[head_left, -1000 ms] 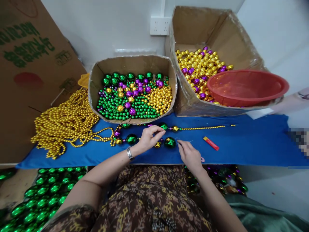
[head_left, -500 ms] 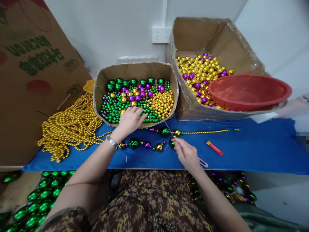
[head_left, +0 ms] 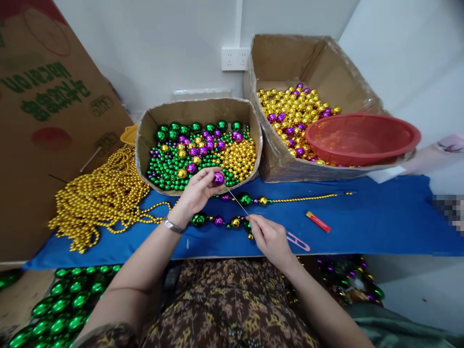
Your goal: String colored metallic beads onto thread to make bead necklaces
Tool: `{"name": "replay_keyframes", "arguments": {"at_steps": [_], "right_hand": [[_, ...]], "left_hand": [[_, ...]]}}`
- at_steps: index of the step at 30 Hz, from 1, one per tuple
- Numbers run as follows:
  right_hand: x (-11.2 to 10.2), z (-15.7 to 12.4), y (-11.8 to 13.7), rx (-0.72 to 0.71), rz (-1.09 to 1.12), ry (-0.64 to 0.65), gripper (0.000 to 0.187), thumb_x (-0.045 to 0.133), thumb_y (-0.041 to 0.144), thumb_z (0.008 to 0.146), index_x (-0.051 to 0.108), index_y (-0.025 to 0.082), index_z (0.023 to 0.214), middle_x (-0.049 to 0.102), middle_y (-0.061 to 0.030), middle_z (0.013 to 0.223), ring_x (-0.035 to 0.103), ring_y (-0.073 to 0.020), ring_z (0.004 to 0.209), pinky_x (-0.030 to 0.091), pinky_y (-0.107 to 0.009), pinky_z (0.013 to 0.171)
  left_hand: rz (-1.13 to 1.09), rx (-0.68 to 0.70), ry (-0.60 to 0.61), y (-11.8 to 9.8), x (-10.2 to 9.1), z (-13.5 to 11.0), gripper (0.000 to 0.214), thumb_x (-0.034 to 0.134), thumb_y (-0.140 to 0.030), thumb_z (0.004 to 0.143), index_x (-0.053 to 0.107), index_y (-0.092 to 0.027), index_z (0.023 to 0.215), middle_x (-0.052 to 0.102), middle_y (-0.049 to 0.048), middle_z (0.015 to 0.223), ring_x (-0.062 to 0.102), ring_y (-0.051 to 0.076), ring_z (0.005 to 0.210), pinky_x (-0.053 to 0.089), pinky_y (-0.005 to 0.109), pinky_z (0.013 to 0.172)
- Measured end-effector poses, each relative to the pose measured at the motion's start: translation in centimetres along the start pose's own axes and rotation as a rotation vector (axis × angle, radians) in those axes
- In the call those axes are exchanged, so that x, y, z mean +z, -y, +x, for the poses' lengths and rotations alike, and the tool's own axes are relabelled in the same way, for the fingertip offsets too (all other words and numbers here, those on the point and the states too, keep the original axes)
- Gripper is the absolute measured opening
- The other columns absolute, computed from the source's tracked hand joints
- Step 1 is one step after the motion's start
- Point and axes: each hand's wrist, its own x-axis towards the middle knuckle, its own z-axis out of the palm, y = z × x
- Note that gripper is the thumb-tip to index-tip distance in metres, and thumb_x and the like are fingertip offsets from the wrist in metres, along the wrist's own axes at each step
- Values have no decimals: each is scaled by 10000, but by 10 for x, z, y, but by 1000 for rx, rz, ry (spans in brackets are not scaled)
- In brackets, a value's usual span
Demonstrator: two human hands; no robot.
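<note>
Between the thumb and fingers of my left hand is a shiny purple bead, held at the front rim of the small cardboard box. Green, purple and gold beads fill the bottom of that box. My right hand pinches a thin needle, whose far end points up and left to the bead. Whether the tip is in the bead's hole I cannot tell. Below the hands, a strung bead garland lies in two rows on the blue cloth; its right bend is partly behind my right hand.
Gold bead strands are heaped at the left beside a tall carton. A red-and-yellow lighter and a pink looped tool lie right. Behind, a red basin rests on a larger box of gold and purple beads.
My left hand has come out of the beads toward me with a purple bead in its fingers. The needle in my right hand now slants more toward the left hand.
</note>
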Motion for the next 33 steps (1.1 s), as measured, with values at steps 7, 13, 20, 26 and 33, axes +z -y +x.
{"name": "replay_keyframes", "arguments": {"at_steps": [7,13,20,26,33], "right_hand": [[-1,-3,-1,0,-68,12,224,432,204,974,651,186,1016,751,-57,894,719,-161,775,545,-244,702],[-1,-4,-3,-1,-72,21,219,434,207,974,647,190,1023,753,-58,920,720,-164,802,549,-249,731],[-1,-4,-2,-1,-77,22,223,429,205,975,644,189,1032,755,-57,923,718,-162,783,532,-241,703],[-1,-2,2,22,-119,31,243,412,214,980,651,180,955,736,-35,768,689,-137,647,477,-213,604],[1,-1,2,-5,-81,18,248,400,209,989,644,163,992,742,-53,824,691,-134,674,489,-211,632]], "left_hand": [[-155,-71,-17,13,14,-10,191,702,-297,805,656,-187,954,668,37,901,682,181,888,546,400,898],[-175,-21,-62,13,17,-11,201,741,-272,762,659,-180,921,641,15,888,644,141,852,548,395,893],[-79,77,-56,18,19,-15,235,765,-277,733,662,-190,925,634,13,899,608,136,853,542,375,870],[174,287,-108,31,27,-24,381,807,-241,679,633,-221,1018,636,31,980,600,149,926,492,277,871],[93,255,-91,44,29,-27,590,829,-240,651,546,-231,1169,573,2,933,599,130,879,504,294,853]]}}
